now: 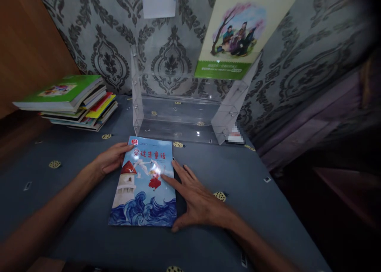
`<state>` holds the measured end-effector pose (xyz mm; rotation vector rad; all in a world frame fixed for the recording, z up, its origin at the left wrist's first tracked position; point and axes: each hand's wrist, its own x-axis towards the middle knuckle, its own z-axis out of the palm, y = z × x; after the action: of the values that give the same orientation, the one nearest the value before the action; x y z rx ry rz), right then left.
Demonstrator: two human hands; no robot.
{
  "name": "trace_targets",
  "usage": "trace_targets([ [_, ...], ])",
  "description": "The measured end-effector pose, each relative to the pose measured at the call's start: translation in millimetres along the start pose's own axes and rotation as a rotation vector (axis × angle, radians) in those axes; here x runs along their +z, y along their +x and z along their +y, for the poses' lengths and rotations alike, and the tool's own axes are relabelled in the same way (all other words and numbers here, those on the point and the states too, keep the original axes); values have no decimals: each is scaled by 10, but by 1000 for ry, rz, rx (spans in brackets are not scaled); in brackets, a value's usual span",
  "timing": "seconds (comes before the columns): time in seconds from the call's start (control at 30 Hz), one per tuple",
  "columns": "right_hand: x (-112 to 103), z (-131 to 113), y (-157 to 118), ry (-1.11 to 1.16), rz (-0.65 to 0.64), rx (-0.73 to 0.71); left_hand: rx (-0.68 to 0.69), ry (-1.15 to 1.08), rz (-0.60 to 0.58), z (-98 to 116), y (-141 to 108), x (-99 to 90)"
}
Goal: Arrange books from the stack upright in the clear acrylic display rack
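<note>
A blue paperback book [145,184] with red Chinese title characters, a white tower and dark blue waves on its cover lies in front of me. Its upper left edge is pinched by my left hand [114,157], thumb on the cover and the other fingers partly hidden at the side and below. At the book's right edge, my right hand [196,198] is spread open. The index finger rests on the cover, while the thumb is by the lower right corner.
Behind the book stands a clear acrylic tiered rack [178,113], with a green and cream book [238,38] upright at its top right. A stack of books [74,97] sits at the back left. Patterned cloth covers the table [238,165], whose right edge drops off diagonally.
</note>
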<state>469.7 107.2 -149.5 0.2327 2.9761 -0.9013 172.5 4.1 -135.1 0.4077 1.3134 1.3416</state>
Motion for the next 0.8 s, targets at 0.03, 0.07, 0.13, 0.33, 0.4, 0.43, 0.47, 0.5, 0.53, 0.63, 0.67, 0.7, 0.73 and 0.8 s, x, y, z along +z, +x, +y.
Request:
trace_targets([
  [0.03,-8,-2,-2,7,-6,6,-12,8,-17,-15,-22,16],
  [0.07,-13,-2,-5,16,-12,13,-15,13,-31,-26,-44,27],
  [0.13,-16,6,-15,45,-20,32,-1,10,-57,-36,-80,35],
  [0.33,-21,11,-30,221,81,64,114,18,-82,-67,-98,-1],
  [0.4,-43,-24,-21,292,94,52,158,13,-74,-83,-100,14],
  [0.43,-51,-43,-15,337,91,50,172,7,-72,-90,-104,32],
  [0.47,-52,-60,-9,395,87,52,179,-1,-72,-94,-111,55],
  [0.5,-46,-72,-1,472,85,58,182,-11,-71,-96,-120,82],
  [0.53,-33,-75,7,565,84,62,182,-23,-68,-95,-132,114],
  [0.63,20,-40,27,857,100,56,165,-65,-46,-82,-171,217],
  [0.67,27,-20,30,927,110,45,162,-79,-31,-74,-183,253],
  [0.7,23,-1,29,975,123,31,166,-89,-15,-63,-194,288],
  [0.73,7,12,24,1000,146,17,176,-95,2,-50,-202,325],
  [0.8,-56,15,4,995,210,9,215,-88,28,-15,-208,405],
])
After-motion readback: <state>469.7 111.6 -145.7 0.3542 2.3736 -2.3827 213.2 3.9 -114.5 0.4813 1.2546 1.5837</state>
